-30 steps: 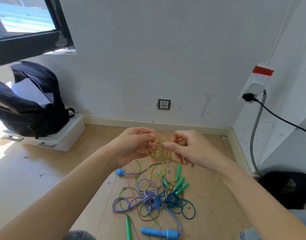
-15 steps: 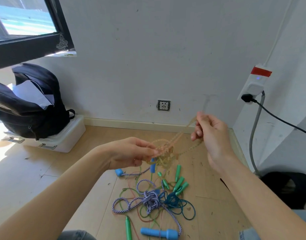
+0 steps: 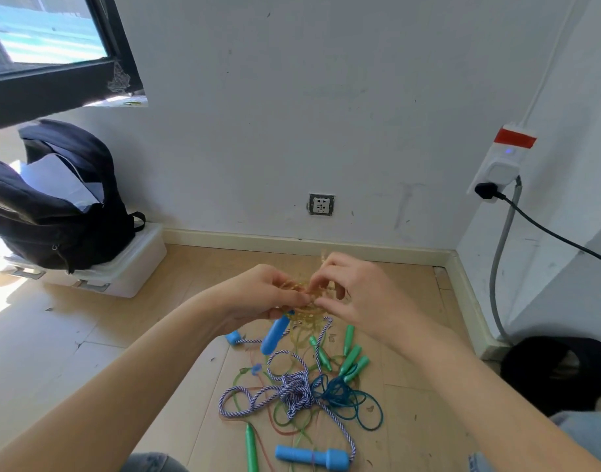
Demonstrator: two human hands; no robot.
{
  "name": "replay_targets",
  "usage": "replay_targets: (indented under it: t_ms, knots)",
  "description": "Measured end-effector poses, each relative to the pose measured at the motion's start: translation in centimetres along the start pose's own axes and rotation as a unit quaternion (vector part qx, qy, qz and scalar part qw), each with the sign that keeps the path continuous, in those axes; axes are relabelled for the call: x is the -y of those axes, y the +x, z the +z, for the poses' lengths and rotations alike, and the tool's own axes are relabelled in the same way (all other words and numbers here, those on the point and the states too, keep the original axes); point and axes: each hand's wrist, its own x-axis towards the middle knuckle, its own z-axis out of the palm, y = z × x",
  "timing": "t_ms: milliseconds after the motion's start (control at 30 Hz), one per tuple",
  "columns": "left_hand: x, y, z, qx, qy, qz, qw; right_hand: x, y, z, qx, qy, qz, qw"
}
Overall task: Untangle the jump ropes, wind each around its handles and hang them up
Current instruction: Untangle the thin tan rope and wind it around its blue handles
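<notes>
1. The wooden floor fills the lower part of the view and meets a pale wall at a cream skirting board.
2. A black backpack sits at the left on a white plastic box, under a dark window frame.
3. The left hand and the right hand are raised above the floor, close together, fingertips almost meeting.
4. Both hands pinch a knotted yellowish translucent rope; each grip is closed on its strands, thumb against fingers. More of this rope droops from the hands toward the floor.
5. A blue handle hangs tilted just below the left hand; I cannot tell what it hangs from.
6. On the floor below the hands lies a tangle: a blue-and-white braided rope bunched in the middle, a teal rope looping to its right, thin green and red cords beneath.
7. A second blue handle lies near the lower edge, a small blue end piece at the left.
8. Several green handles lie clustered at the right of the tangle, and one green handle lies at the bottom.
9. A wall socket sits above the skirting board.
</notes>
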Motion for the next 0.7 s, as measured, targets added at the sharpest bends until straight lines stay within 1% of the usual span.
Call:
replay_targets:
  t_ms: [100,167,233,300,367,433,467,567,600,633,667,700]
  knots:
    - [-0.1,-0.2,-0.2,0.038,0.0,0.01,0.999,-0.3,0.1,0.3,0.008,-0.046,0.007,0.999]
    - [-0.2,-0.3,0.0,0.036,-0.01,0.01,0.999,-0.2,0.0,0.5,0.014,-0.073,0.017,0.997]
    - [-0.2,-0.1,0.2,-0.005,0.007,0.002,1.0,-0.3,-0.2,0.9,0.015,-0.084,0.022,0.996]
    - [0.1,0.3,0.4,-0.052,0.082,-0.004,0.995,-0.2,-0.4,1.3,0.025,-0.098,0.022,0.995]
    - [0.4,0.6,0.6,-0.07,0.119,-0.004,0.99,-0.1,-0.5,1.6,0.038,-0.098,0.024,0.994]
    - [0.6,0.6,0.3,-0.071,0.115,-0.003,0.991,0.1,-0.5,1.3,0.048,-0.072,0.031,0.996]
    - [0.6,0.7,0.1,-0.072,0.12,0.002,0.99,0.0,-0.4,1.0,0.039,-0.041,0.041,0.998]
    - [0.9,0.7,-0.3,-0.085,0.129,0.016,0.988,-0.4,-0.3,0.2,-0.057,0.064,0.081,0.993]
    - [0.9,0.7,-0.2,-0.073,0.105,0.008,0.992,-0.5,-0.3,0.2,-0.087,0.082,0.091,0.989]
    - [0.9,0.5,-0.1,-0.043,0.057,-0.013,0.997,-0.6,-0.2,0.3,-0.111,0.09,0.098,0.985]
    - [0.8,0.3,0.1,0.003,-0.018,-0.042,0.999,-0.6,-0.2,0.3,-0.126,0.089,0.103,0.983]
    - [0.6,0.1,0.1,0.05,-0.109,-0.066,0.991,-0.7,-0.1,0.4,-0.136,0.079,0.104,0.982]
